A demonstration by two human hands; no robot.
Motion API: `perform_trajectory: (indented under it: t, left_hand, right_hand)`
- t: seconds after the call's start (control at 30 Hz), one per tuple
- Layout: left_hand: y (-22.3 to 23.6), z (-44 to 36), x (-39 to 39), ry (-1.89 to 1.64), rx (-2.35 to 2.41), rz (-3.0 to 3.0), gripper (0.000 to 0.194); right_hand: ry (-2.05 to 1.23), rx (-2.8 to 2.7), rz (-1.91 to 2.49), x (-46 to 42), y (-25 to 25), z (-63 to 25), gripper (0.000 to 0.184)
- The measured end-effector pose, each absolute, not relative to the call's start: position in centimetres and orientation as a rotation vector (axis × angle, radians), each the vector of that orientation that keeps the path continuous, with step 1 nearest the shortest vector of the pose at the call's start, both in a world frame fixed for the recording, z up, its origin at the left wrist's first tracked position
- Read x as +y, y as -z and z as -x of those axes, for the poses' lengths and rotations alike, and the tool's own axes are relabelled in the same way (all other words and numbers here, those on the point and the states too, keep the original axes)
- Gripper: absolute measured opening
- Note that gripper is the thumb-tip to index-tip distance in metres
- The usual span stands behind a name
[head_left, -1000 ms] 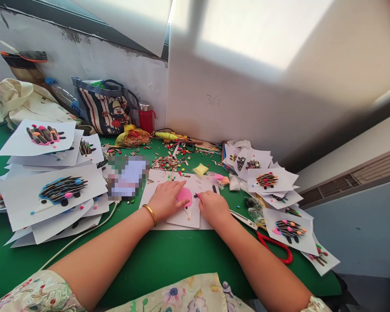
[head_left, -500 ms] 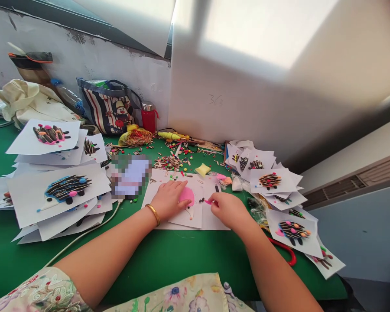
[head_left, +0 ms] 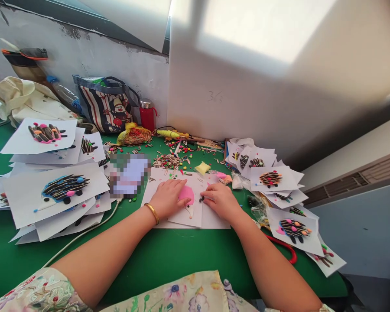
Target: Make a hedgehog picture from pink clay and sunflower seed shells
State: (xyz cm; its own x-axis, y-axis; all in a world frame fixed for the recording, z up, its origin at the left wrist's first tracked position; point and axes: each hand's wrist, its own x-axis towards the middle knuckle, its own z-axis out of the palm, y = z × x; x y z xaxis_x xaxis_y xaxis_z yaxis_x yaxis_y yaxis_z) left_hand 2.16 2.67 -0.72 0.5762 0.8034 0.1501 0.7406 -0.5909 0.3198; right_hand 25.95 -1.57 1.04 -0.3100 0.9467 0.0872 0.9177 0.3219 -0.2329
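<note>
My left hand [head_left: 167,199] lies flat and open on a small white card [head_left: 182,221], its thumb over the edge of a pink rounded patch [head_left: 187,196]. Below that patch, the card has a pointed, snout-like outline with a small dark dot. The fingertips of my right hand [head_left: 221,202] are pinched together at small black pieces [head_left: 201,199] by the card's right edge; they appear to grip one. A bit of pink clay [head_left: 209,184] lies just beyond my right fingers. Under the card is larger white paper [head_left: 216,222].
Stacks of hedgehog cards stand at left [head_left: 56,206] and right [head_left: 273,184]. Sunflower seeds [head_left: 167,161] and coloured beads lie scattered behind the paper. A yellow packet [head_left: 202,168], a blurred phone [head_left: 130,175] with a white cable [head_left: 84,234], and red-handled scissors [head_left: 290,251] surround the work.
My right hand has shifted slightly left and forward, from the pink bit it was pinching to the black pieces. The pink bit now lies on the paper. My left hand stays in place.
</note>
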Motion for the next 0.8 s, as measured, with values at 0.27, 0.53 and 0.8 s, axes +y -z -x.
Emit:
perform_trajectory:
  t: [0.27, 0.53, 0.8]
  left_hand:
    - [-0.4, -2.4, 1.4, -0.566, 1.165, -2.728, 0.042]
    - [-0.5, -3.5, 0.0, -0.673, 1.019, -2.68, 0.026]
    - [-0.1, -3.0, 1.8, -0.81, 1.123, -2.452, 0.018]
  right_hand:
    - [-0.36, -2.306, 1.672, -1.6, -1.0, -25.7, 0.008]
    - [-0.519, -2.206, 1.431, -2.7, -2.1, -24.3, 0.009]
    - [-0.569, -1.963, 1.56, -1.8, -1.0, -24.1, 0.012]
